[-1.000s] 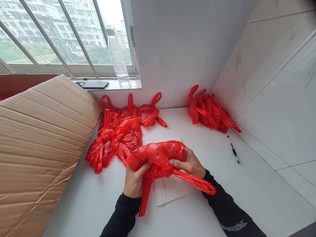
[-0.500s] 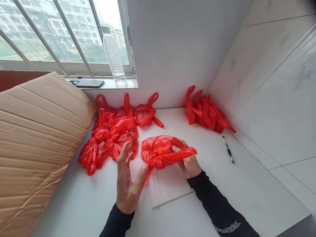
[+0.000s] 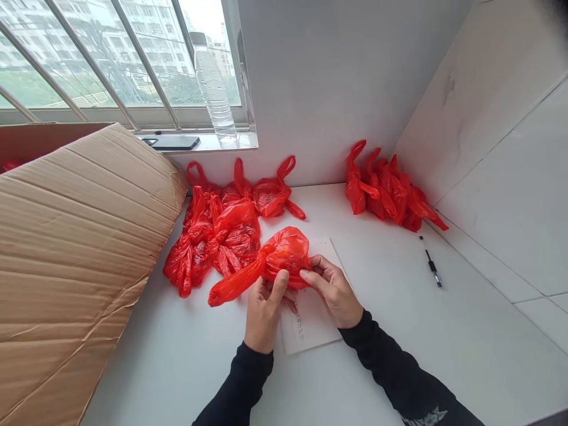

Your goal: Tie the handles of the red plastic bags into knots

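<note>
Between my two hands is a knotted red plastic bag (image 3: pixel 286 251), raised over a sheet of paper with small handwriting (image 3: pixel 317 322). My left hand (image 3: pixel 264 310) grips its lower edge, thumb on top and fingers underneath. On the other side, my right hand (image 3: pixel 335 290) pinches the bag between thumb and fingers. The bag's twisted handle end points left, toward the box. Its contents show only as dark shapes through the thin plastic. Just beyond, to the left, lies a group of similar tied red bags (image 3: pixel 213 236).
A large cardboard box (image 3: pixel 89 236) takes up the left side, with something red inside. More red bags (image 3: pixel 390 192) sit in the far right corner, a black pen (image 3: pixel 431 266) near them. A water bottle (image 3: pixel 215 89) and a phone (image 3: pixel 171 142) rest on the windowsill.
My left hand, earlier open beside the bag, now grips it. The bag has been turned, so its handle end points left instead of right. The view has shifted slightly.
</note>
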{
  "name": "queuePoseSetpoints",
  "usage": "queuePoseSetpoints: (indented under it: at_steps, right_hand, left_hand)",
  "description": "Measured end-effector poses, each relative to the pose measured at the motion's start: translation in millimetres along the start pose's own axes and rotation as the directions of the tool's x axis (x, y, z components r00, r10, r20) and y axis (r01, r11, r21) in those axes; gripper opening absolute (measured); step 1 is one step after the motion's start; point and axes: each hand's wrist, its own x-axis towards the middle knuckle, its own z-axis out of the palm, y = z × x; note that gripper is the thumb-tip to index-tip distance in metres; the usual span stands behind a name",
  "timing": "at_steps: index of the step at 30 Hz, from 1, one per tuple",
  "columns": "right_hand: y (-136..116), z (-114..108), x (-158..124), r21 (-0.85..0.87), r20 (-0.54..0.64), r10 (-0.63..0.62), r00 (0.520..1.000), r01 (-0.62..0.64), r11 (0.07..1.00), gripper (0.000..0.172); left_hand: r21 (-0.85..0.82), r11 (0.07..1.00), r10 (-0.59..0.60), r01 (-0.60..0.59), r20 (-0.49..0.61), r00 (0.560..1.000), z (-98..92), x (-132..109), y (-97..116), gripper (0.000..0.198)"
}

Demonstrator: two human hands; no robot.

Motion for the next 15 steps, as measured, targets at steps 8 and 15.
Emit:
queuePoseSetpoints:
  at_steps: [8,15]
  right_hand:
    - [-0.4,-6.0,3.4,0.027,-0.036,0.013,0.999,-0.012,1.0,0.023]
    - [-5.9,-8.8,2.2,0.113,-0.004,0.065,0.998,-0.064,0.992,0.021]
  left_hand:
    - [-0.174,0.983,0.055,-0.05,0.027,0.998,-1.0,0.1,-3.9,0.023]
    - [-0.256,0.966,0.08,-0.044,0.133,0.988,-2.1,-0.8,-1.4,0.014]
